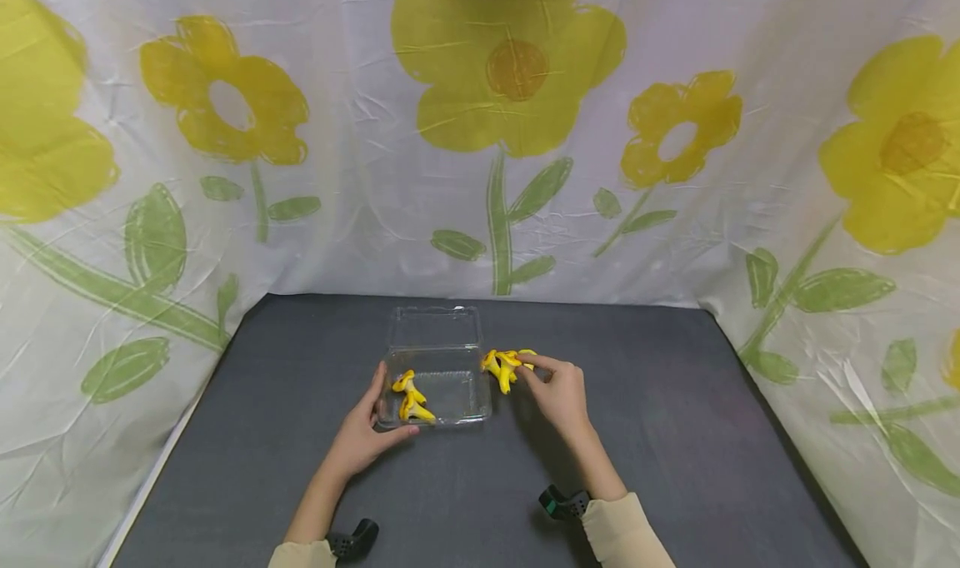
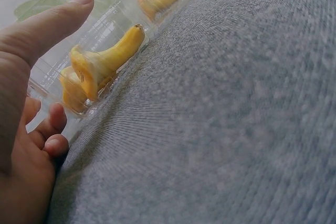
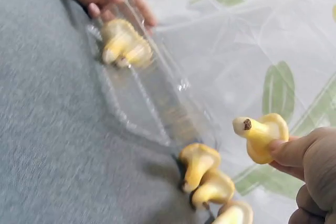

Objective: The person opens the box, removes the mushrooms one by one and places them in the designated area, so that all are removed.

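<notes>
In the head view, a clear plastic clamshell container point(image 1: 453, 391) stands with its lid raised towards the back. Two yellow chanterelle mushrooms point(image 1: 414, 410) lie in its left part. My left hand point(image 1: 357, 445) holds the container's left end, thumb at the front and fingers along the side. Just right of the container, my right hand point(image 1: 558, 395) pinches one chanterelle point(image 3: 265, 136) between thumb and fingers, raised above the table in the right wrist view. Several loose chanterelles point(image 3: 200, 163) lie below it beside the container's right end, partly hidden by the hand in the head view.
A dark grey cloth covers the table point(image 1: 660, 435). Behind it and at both sides hangs a white curtain point(image 1: 360, 218) printed with yellow flowers. Each wrist wears a black band point(image 1: 564, 503).
</notes>
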{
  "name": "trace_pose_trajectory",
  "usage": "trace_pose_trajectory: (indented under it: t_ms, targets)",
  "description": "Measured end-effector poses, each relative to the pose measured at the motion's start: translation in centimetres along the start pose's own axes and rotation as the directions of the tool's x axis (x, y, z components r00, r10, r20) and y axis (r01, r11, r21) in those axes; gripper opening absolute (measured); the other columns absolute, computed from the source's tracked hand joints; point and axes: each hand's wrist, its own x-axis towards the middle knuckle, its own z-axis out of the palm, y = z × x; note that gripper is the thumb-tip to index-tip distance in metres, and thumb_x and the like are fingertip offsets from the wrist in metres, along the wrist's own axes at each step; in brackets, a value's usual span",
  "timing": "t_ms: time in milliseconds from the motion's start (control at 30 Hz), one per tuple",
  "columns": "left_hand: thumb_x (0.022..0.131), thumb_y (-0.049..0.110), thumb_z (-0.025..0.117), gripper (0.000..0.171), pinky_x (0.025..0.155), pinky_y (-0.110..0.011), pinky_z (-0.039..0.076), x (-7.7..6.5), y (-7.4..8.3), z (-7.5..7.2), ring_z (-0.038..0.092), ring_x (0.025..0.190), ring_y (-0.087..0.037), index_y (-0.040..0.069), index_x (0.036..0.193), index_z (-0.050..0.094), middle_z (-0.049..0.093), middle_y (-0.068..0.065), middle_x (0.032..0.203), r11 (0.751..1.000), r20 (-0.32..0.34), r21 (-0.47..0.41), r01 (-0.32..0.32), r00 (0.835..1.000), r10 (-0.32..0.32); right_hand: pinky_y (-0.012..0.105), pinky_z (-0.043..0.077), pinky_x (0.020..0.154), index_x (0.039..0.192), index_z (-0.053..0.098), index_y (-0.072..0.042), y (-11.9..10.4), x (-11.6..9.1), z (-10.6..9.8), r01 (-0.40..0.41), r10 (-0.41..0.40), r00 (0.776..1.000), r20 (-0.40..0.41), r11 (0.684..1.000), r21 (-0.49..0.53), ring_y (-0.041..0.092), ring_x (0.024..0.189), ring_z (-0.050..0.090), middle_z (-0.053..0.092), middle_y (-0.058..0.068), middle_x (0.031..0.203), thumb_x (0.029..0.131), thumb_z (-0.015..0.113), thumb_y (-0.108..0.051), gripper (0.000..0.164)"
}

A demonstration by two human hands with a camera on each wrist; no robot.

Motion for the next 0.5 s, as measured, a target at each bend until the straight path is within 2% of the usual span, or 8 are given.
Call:
trace_pose_trajectory:
  t_ms: [67,167,233,300,433,500]
  targets:
    - [0.086,0.035,0.091,0.124,0.12,-0.064,0.032,0.0,0.0,0.0,0.04,0.133,-0.033,0.019,0.173,0.005,0.006,-0.015,0.178,1.0,0.0,0.002,0.0,1.0,0.0,0.02,0.022,0.039,0.109,0.085,-0.005,0.4,-0.3,-0.1,0.001,-0.001,1.0,0.001,1.0,-0.01,-0.002,0.037,0.017,0.075,0.009,0.07,0.09,0.085,-0.008,0.019]
    - [0.086,0.036,0.092,0.124,0.121,-0.063,0.03,0.1,0.0,0.1,0.038,0.136,-0.032,0.019,0.173,0.005,0.005,-0.014,0.178,1.0,-0.002,0.009,0.003,1.0,-0.003,0.019,0.022,0.039,0.108,0.086,-0.008,1.0,-0.7,-0.1,0.005,-0.004,1.0,0.019,0.999,-0.032,-0.004,0.037,0.016,0.066,0.001,0.059,0.09,0.086,-0.01,0.018]
    - [0.085,0.037,0.092,0.124,0.12,-0.061,0.034,0.2,0.0,0.1,0.041,0.129,-0.031,0.018,0.173,0.005,0.009,-0.015,0.177,1.0,-0.009,0.019,0.007,1.0,-0.006,0.019,0.023,0.039,0.108,0.086,-0.01,1.3,-1.1,0.1,0.002,-0.001,0.999,0.042,0.999,-0.032,-0.004,0.037,0.017,0.058,-0.003,0.053,0.091,0.085,-0.011,0.017]
    - [0.085,0.036,0.092,0.124,0.119,-0.061,0.035,0.2,0.1,0.1,0.041,0.127,-0.031,0.018,0.173,0.006,0.011,-0.015,0.177,1.0,-0.012,0.018,0.01,1.0,-0.01,0.019,0.024,0.039,0.107,0.086,-0.012,1.8,-1.4,0.4,0.002,-0.001,0.998,0.056,1.0,-0.021,-0.005,0.037,0.019,0.061,-0.003,0.056,0.091,0.085,-0.012,0.016]
    - [0.086,0.036,0.092,0.124,0.122,-0.062,0.03,0.0,0.1,0.0,0.039,0.14,-0.032,0.019,0.173,0.005,0.007,-0.015,0.177,1.0,-0.006,0.012,0.012,1.0,-0.012,0.02,0.027,0.04,0.106,0.086,-0.012,2.7,-2.1,1.3,0.012,-0.012,0.997,0.07,1.0,0.01,-0.007,0.037,0.021,0.081,0.004,0.09,0.091,0.085,-0.013,0.015]
    - [0.086,0.036,0.091,0.124,0.122,-0.061,0.031,0.0,0.1,0.0,0.04,0.138,-0.032,0.019,0.173,0.005,0.006,-0.015,0.178,1.0,-0.004,0.01,0.01,1.0,-0.01,0.021,0.028,0.041,0.106,0.086,-0.012,3.1,-2.4,1.7,0.02,-0.021,0.997,0.08,1.0,0.022,-0.008,0.038,0.02,0.082,0.004,0.095,0.091,0.085,-0.013,0.015]
